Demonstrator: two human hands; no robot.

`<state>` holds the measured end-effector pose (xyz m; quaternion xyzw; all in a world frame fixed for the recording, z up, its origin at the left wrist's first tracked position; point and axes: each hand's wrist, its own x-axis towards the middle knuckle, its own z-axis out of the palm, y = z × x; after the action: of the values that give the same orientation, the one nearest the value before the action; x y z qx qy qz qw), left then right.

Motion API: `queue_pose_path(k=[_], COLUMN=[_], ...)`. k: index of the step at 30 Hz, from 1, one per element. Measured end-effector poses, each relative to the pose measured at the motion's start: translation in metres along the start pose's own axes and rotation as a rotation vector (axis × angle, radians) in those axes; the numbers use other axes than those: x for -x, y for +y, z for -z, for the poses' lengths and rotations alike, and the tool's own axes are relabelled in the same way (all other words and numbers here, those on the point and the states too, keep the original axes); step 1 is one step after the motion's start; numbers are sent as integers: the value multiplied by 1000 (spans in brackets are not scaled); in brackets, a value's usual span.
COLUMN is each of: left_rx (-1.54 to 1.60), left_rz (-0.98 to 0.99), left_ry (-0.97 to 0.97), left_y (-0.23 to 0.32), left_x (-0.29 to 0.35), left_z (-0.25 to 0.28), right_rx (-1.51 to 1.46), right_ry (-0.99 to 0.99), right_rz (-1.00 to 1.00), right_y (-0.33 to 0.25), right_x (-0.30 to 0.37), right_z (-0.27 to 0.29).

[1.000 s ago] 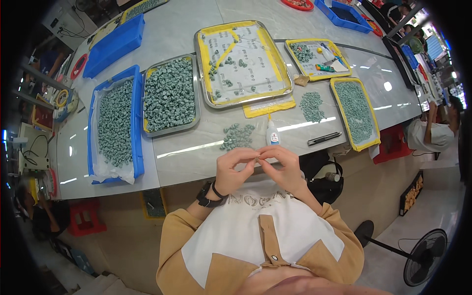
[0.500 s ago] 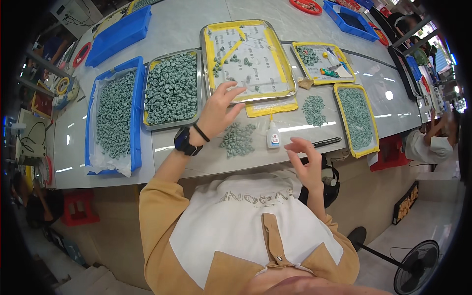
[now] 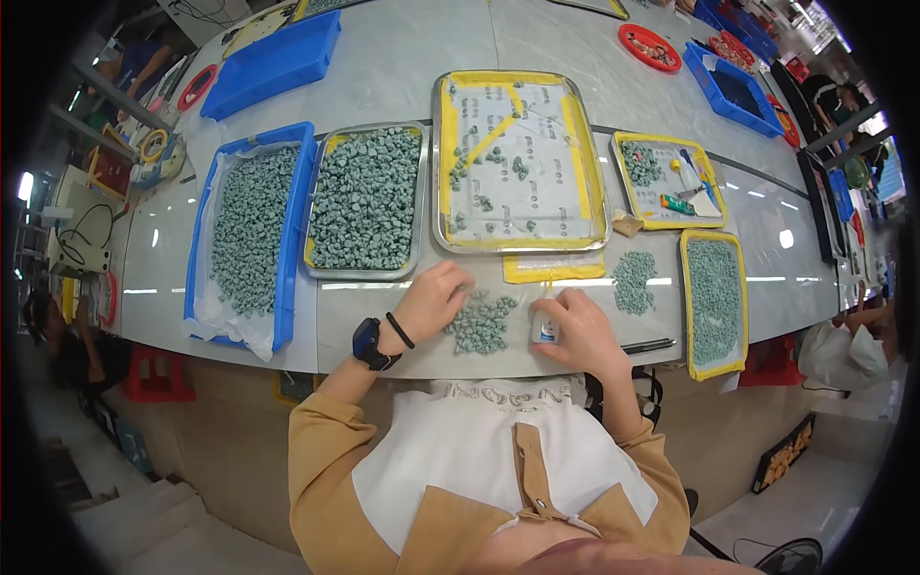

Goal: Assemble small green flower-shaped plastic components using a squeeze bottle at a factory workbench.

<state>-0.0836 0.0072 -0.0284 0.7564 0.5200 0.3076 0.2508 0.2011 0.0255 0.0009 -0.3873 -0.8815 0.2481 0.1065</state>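
My right hand (image 3: pixel 586 333) is closed around a small white glue bottle (image 3: pixel 546 331) that stands on the table, its fingers and thumb on the bottle's top and side. My left hand (image 3: pixel 433 299), with a dark watch on the wrist, has its fingers curled together at the upper left edge of a loose pile of green stones (image 3: pixel 482 324). What its fingertips hold, if anything, is hidden. Beyond both hands lies a large metal tray (image 3: pixel 575 244) edged in yellow tape, with scattered green stones on a white sheet. A smaller heap of green chips (image 3: pixel 634 283) is right of the bottle.
At the left stand a metal tray of larger green stones (image 3: pixel 369 201) and a blue bin of stones (image 3: pixel 251 230). To the right are a yellow-edged tray of chips (image 3: pixel 714 302), a tray with tools (image 3: pixel 671 182), and a black pen (image 3: pixel 650 345) near the table edge.
My right hand has come down and taken hold of the glue bottle. My left hand has moved back from the large tray to the stone pile, its fingers drawn together.
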Motion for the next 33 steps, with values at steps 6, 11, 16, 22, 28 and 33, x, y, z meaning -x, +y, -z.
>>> queue_pose_path(k=[6, 11, 16, 22, 28, 33], left_rx=[737, 1804, 1428, 1317, 1371, 1368], left_rz=[357, 669, 500, 500, 574, 599], left_ry=[41, -43, -78, -46, -40, -61], left_y=[28, 42, 58, 57, 53, 54], left_x=[-10, -20, -31, -35, -31, -31], left_z=[13, -18, -33, -26, -30, -28], right_rx=[-557, -1175, -959, -901, -792, -762], right_ry=[435, 886, 757, 649, 598, 557], right_rz=[39, -41, 108, 212, 153, 129], right_y=[7, -11, -6, -12, -11, -12], right_x=[11, 0, -16, -25, -25, -24], right_z=[7, -25, -12, -6, -3, 1])
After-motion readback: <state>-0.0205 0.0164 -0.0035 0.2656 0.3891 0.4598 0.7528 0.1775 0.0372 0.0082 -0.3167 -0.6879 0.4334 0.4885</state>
